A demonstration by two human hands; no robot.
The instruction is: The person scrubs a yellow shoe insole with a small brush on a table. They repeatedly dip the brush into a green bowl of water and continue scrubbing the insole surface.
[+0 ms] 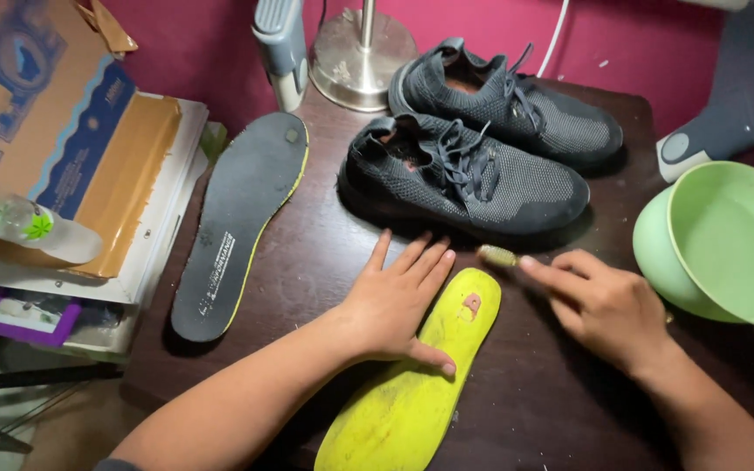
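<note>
I see a pair of dark grey knit shoes (482,148) on the dark tabletop (560,384), a black insole (237,218) lying left of them, and a green bowl (726,244) at the right edge. A cardboard box (54,122) sits left, bearing what looks like a clear plastic bottle (23,225).

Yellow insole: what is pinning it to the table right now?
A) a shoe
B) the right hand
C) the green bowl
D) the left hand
D: the left hand lies flat on the yellow insole, while the right hand holds a small brush just beyond its tip.
</note>
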